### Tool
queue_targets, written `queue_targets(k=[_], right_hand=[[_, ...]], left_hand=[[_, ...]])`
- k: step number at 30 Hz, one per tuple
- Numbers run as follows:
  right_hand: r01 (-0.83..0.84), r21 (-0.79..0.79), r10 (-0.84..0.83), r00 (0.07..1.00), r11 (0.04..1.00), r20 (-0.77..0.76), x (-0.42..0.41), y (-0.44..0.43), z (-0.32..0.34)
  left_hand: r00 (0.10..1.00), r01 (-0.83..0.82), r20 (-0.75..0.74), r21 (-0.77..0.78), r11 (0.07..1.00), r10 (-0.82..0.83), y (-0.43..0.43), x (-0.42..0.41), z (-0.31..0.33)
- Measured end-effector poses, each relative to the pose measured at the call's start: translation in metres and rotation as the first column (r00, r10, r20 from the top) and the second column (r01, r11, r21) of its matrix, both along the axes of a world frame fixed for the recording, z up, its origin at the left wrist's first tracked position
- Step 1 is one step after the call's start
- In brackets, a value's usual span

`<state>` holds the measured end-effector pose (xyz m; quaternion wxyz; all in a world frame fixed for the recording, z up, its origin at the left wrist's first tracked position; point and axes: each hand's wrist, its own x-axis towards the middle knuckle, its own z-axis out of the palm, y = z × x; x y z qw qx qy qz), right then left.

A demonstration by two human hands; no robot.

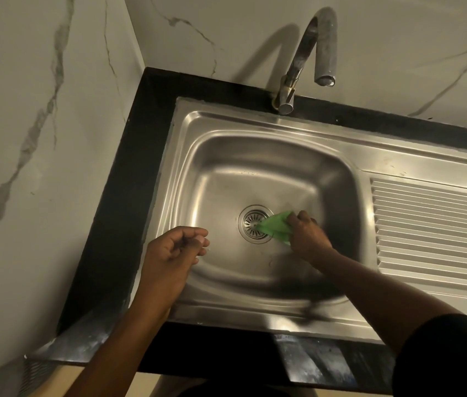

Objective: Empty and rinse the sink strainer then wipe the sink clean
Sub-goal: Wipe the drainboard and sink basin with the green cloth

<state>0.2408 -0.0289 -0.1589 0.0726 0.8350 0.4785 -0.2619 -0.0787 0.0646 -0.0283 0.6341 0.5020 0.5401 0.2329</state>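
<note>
Partly over strainer (250, 224), green cloth (276, 227).

cloth (275, 228) green | sink (255, 156) steel-grey | wall (40, 110) white, grey-veined | counter (129, 156) seemingly black

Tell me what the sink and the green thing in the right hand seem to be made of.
Sink: likely stainless steel, satin finish, by its grey metallic sheen. Green thing: probably soft cloth or scouring pad; it folds in the right hand.
</note>
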Motion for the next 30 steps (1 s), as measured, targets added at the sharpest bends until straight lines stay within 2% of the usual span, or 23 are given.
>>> queue_targets(k=[4, 8, 12, 17, 21, 24, 26, 30], right_hand=[[-0.174, -0.079, 0.166, 0.981, 0.982, -0.097, -0.028, -0.004, 0.005], [-0.438, -0.124, 0.405, 0.887, 0.891, -0.221, -0.064, -0.004, -0.001], [-0.578, 0.007, 0.555, 0.78, 0.816, -0.289, -0.095, 0.007, -0.008], [-0.76, 0.164, 0.771, 0.585, 0.63, -0.251, -0.121, 0.039, -0.012], [-0.785, 0.253, 0.824, 0.54, 0.566, -0.171, -0.127, 0.072, -0.015], [-0.782, 0.271, 0.824, 0.559, 0.561, -0.09, -0.121, 0.102, -0.014], [-0.749, 0.259, 0.779, 0.626, 0.61, -0.023, -0.111, 0.123, -0.012], [-0.472, 0.2, 0.468, 0.881, 0.859, 0.069, -0.069, 0.155, -0.008]], left_hand=[[1.0, -0.014, 0.0, -0.01, 1.0, 0.014, 0.0, -0.001, -0.001], [1.0, -0.02, -0.003, -0.016, 1.0, 0.02, 0.001, -0.001, -0.002], [1.0, -0.028, -0.007, -0.015, 1.0, 0.028, 0.004, -0.002, -0.002], [0.999, -0.021, -0.028, -0.013, 1.0, 0.021, 0.009, -0.005, -0.003], [0.999, -0.036, -0.034, 0.0, 0.999, 0.036, 0.011, -0.007, -0.007], [0.999, -0.047, -0.025, -0.004, 0.999, 0.047, 0.01, -0.006, -0.009], [0.998, -0.048, -0.027, 0.005, 0.999, 0.048, 0.009, -0.007, -0.011], [0.998, -0.047, -0.045, 0.021, 0.999, 0.048, 0.004, -0.009, -0.014]])
